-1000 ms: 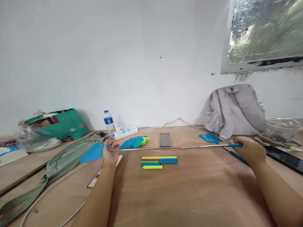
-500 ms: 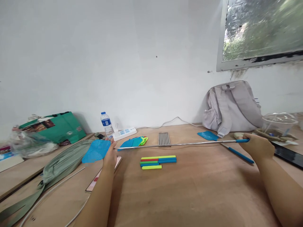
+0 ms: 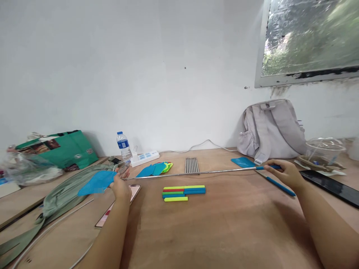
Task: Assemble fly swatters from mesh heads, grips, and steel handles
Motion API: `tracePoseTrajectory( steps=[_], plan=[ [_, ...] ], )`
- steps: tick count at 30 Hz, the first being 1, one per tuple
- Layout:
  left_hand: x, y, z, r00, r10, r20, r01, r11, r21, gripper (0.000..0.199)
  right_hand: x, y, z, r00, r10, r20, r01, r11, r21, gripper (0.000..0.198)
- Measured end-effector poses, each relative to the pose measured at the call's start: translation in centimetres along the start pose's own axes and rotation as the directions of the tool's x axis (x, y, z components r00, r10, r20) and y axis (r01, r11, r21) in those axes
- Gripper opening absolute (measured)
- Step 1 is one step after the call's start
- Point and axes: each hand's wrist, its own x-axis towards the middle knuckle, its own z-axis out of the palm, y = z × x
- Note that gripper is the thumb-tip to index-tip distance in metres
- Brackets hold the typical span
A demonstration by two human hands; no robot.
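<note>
A long fly swatter (image 3: pixel 218 171) stretches across the table between my hands, its thin metal rod extended almost level. My left hand (image 3: pixel 120 186) is at the rod's far left end, thumb against the base of the blue swatter head, some fingers spread. My right hand (image 3: pixel 287 173) grips the blue handle at the other end. Below the rod lie several coloured handle tubes (image 3: pixel 183 189) in a stack of rows. Behind it are a row of metal rods (image 3: pixel 192 165) and a pile of blue and yellow-green swatter heads (image 3: pixel 154 169). A second blue swatter (image 3: pixel 280 186) lies beside my right hand.
A phone (image 3: pixel 134 194) lies partly under my left forearm, near a grey-green strap bag (image 3: pixel 64 192). At the back stand a water bottle (image 3: pixel 123 145), a power strip (image 3: pixel 145 158) and a backpack (image 3: pixel 270 130). A black tablet-like slab (image 3: pixel 331 188) and plastic bowl (image 3: pixel 325 149) are right.
My left hand has loosened its fingers, and the blue swatter head has swung lower and further left. My right hand has shifted slightly left along with the handle.
</note>
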Motion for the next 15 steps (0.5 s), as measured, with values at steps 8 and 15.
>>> tracePoseTrajectory(
  steps=[8, 15],
  plan=[
    [-0.6, 0.4, 0.0, 0.987, 0.044, 0.156, -0.022, 0.99, -0.138, 0.015, 0.1, 1.5, 0.7, 0.931, 0.109, -0.349, -0.181, 0.967, -0.18, 0.03],
    [-0.7, 2.0, -0.6, 0.961, -0.004, 0.275, 0.069, 0.972, -0.226, 0.025, -0.2, 2.5, 0.1, 0.854, 0.246, -0.458, -0.252, 0.966, 0.049, 0.027]
  ],
)
